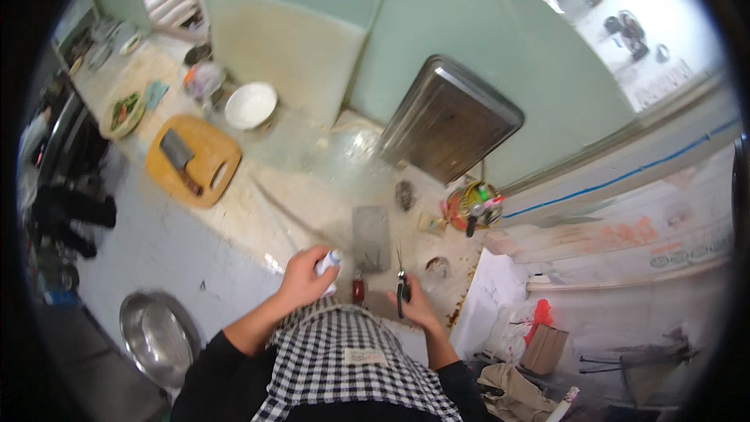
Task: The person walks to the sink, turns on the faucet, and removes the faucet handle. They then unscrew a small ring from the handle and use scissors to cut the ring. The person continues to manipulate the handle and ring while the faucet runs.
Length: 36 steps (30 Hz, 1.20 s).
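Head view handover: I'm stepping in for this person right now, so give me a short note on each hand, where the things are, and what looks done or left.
Left hand: closed around a small white packet, held over the counter edge.
Right hand: gripping black-handled scissors, blades pointing up and away, not yet on the packet.
Nearby: a cleaver lies flat on the counter just beyond the hands; cutting board with another cleaver and a white bowl sit farther left.
Done: packet and scissors are both in hand.
Left: whether the packet is cut open cannot be told.

counter (312, 187) | wooden cutting board (195, 158) | white bowl (251, 105) | metal tray (451, 118)
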{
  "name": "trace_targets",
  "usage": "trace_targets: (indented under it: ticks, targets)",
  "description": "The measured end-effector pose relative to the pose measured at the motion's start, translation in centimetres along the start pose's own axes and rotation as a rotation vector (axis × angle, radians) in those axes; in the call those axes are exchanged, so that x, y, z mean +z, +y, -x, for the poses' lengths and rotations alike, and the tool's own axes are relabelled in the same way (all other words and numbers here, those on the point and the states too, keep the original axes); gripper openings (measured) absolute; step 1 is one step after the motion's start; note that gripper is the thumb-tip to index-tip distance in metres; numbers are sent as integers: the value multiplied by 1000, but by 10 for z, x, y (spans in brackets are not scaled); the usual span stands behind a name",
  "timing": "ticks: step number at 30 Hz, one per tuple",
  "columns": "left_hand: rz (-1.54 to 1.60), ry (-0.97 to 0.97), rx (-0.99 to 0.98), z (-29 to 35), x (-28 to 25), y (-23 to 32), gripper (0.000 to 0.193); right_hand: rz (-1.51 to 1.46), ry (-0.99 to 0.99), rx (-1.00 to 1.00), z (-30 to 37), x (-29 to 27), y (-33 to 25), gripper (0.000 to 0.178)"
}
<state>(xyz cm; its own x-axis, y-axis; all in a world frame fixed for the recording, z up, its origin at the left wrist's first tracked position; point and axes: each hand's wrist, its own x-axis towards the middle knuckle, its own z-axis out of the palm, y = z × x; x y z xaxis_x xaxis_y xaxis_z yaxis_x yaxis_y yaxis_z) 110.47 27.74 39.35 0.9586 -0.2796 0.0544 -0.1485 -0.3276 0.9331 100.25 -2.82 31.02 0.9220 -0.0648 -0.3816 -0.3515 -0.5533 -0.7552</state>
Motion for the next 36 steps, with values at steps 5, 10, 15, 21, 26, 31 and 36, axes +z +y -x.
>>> trace_targets:
  ticks: [5, 10, 15, 21, 26, 31, 36]
  targets:
    - [131, -124, -31, -3, -26, 18, 28, 289, 162, -388, 18, -65, -108, 67]
    - [283, -191, -61, -4, -48, 47, 30, 687, 211, -679, 35, -126, -200, 70]
    - [409, -272, -84, 0, -52, 70, 30, 921, 198, -856, 40, -139, -248, 78]
    - [542, -321, -110, 4, -50, 73, 27, 1067, 166, -986, 41, -140, -278, 80]
    - [598, -344, -67, 3, -53, 73, 27, 1233, 198, -1036, 45, -144, -293, 69]
    - [607, -312, -136, 4, -52, 79, 28, 1329, 227, -1045, 51, -143, -303, 63]
    - [509, -218, -128, 3, -46, 87, 28, 1520, 267, -1030, 61, -141, -314, 58]
